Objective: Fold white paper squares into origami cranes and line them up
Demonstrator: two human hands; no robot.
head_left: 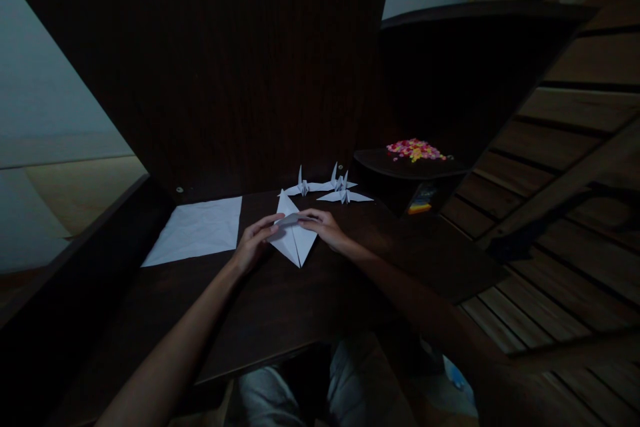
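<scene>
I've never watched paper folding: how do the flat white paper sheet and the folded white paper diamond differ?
The flat white paper sheet lies open and broad; the folded white paper diamond is narrower and pointed. The sheet lies untouched; the left hand and right hand hold the diamond. A dark centre line splits the diamond, not the sheet. Both are white.

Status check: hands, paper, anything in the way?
Left hand, right hand: both gripping raised flap of folded paper. Near end pointed, split down middle. Paper cranes by far tip, contact unclear.

No legible text or numbers
</scene>
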